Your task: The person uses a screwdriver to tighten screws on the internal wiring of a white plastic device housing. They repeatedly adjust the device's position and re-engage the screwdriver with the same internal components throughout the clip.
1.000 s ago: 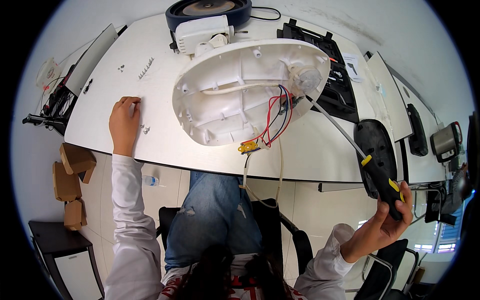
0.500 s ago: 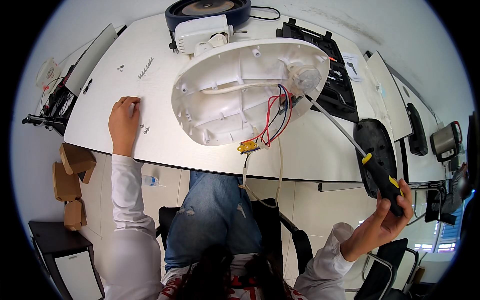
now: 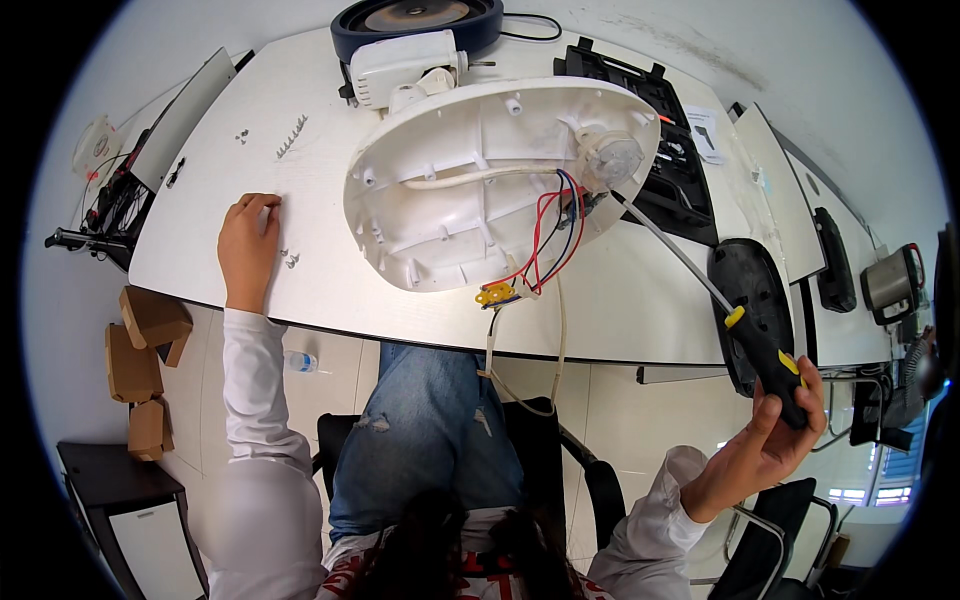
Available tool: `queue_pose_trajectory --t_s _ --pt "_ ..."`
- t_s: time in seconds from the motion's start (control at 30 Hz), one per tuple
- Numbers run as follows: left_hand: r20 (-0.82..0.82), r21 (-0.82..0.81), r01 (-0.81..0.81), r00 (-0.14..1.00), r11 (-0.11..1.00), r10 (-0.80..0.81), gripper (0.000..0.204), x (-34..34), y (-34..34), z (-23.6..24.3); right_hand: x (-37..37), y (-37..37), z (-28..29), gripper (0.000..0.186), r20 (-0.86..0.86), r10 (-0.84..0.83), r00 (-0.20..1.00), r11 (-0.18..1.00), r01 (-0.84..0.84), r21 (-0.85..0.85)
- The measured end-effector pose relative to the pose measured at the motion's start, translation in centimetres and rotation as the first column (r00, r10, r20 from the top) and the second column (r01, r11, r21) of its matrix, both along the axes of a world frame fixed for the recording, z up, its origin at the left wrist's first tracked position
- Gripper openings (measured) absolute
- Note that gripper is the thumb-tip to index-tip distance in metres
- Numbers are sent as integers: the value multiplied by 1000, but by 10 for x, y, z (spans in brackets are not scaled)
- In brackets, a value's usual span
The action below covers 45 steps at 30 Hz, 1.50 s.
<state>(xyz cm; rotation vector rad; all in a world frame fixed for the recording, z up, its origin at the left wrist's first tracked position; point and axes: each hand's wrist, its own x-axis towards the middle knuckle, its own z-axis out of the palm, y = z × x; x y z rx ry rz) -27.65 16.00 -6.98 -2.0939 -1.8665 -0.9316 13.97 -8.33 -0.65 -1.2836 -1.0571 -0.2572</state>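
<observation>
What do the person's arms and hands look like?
Both arms wear long white sleeves. The left sleeve has lots of soft, bunchy wrinkles, and the right sleeve is creased too. The left hand and the right hand are bare, so you can see the fingers.

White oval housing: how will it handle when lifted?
The white oval housing is probably stiff yet light, judging by its hollow, ribbed shell. It may tip toward its right end, where a round translucent part sits. The thin coloured wires will likely flop, since they hang in loose loops.
</observation>
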Motion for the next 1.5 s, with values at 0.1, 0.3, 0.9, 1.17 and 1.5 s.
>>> queue_pose_trajectory --t_s 0.1,0.3,0.9,1.17,1.5 --pt "4 3 11 1000 1000 -11 12 -1 1 0 0 1 0 22 -3 -13 1000 1000 13 -2" --pt "10 16 20 1000 1000 -20 12 -2 2 -2 0 2 1 23 -11 -33 999 999 32 -16" --pt "19 7 5 1000 1000 -5 12 -1 1 -1 1 3 -1 27 14 -68 998 997 69 -24" --pt "-6 15 8 1000 1000 -8 11 -2 1 -1 3 3 -2 24 32 -56 998 998 57 -19" --pt "8 8 -4 1000 1000 3 12 0 0 -1 -8 -11 -2 57 373 -2 928 999 -13 38"
